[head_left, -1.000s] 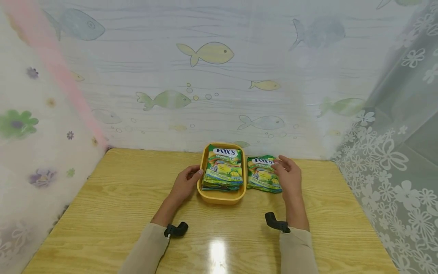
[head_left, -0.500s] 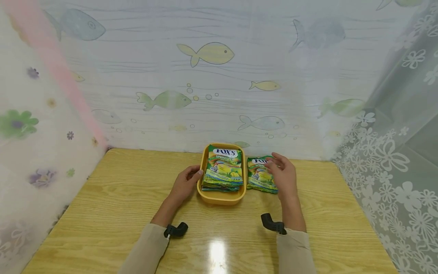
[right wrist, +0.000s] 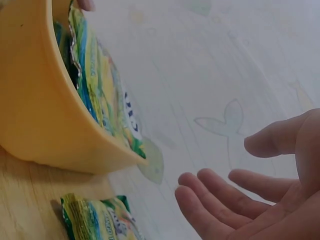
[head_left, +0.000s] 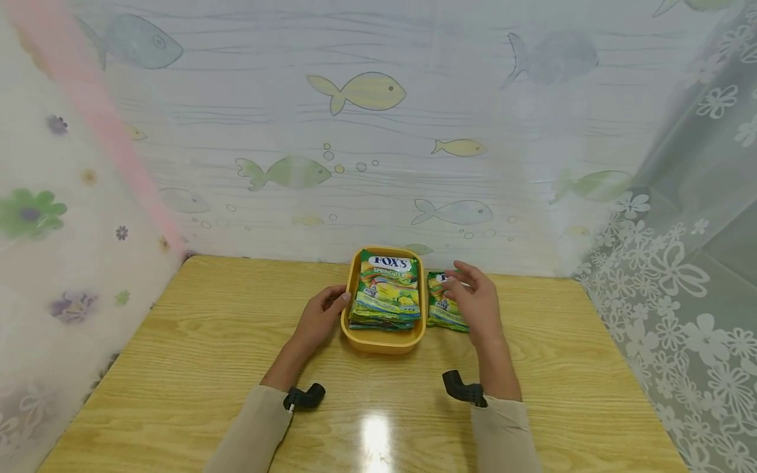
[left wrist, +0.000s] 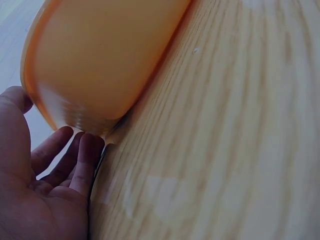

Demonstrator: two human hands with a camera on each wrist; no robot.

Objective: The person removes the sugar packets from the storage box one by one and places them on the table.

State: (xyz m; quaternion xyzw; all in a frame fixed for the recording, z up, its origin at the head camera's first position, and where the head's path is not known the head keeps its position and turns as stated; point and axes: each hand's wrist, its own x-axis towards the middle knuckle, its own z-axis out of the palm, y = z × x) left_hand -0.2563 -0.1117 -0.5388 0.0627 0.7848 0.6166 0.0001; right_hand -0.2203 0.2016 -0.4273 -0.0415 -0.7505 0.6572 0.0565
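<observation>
A yellow plastic basket (head_left: 383, 345) holds a stack of green FOX'S Spring Tea candy bags (head_left: 387, 289). My left hand (head_left: 319, 318) is at the basket's left side. In the left wrist view, its fingertips (left wrist: 92, 142) rest against the outer wall and the thumb is up by the rim. Right of the basket, another green candy bag (head_left: 440, 309) lies flat on the table. My right hand (head_left: 478, 305) is over that bag's right part and hides it in the head view. In the right wrist view, its fingers are spread loosely with nothing between them.
The wooden table (head_left: 236, 328) ends at a white wall covering (head_left: 378, 144) printed with fish, close behind the basket. A lace curtain (head_left: 668, 315) hangs at the right edge. Black wrist mounts (head_left: 305, 396) sit on both sleeves.
My right hand has moved left across the loose candy bag, covering more of it. The left hand, the basket and the bags have stayed in place.
</observation>
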